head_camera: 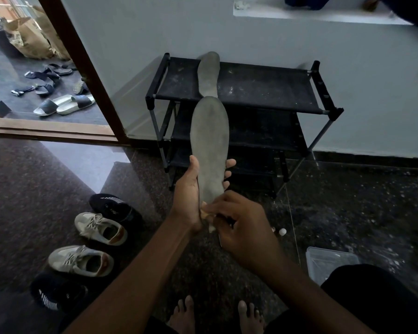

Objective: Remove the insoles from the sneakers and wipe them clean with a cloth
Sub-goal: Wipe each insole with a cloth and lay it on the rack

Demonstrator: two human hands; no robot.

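Head view: left hand (187,196) grips an insole (210,141) near its heel end, thumb on the left edge, fingertips curled round the right edge, toe end pointing up and away in front of the shoe rack (263,85). Right hand (244,227) is closed on a pale cloth (205,212), which is pressed against the heel end of the insole, just beside the left wrist. A second insole (209,73) lies on the top shelf of the rack, its toe end leaning against the wall. On the floor (348,201) to the left stand a pale sneaker (101,229) and a second sneaker (81,260), openings up; whether their interiors are bare cannot be confirmed at this size. Dark shoes (114,208) sit beside them. Judgement: removal looks done for one pair, and wiping is under way on the held insole. Whether the shelved insole has been wiped cannot be told; its surface looks equally dull. Likely left: finish this insole, possibly the other one.
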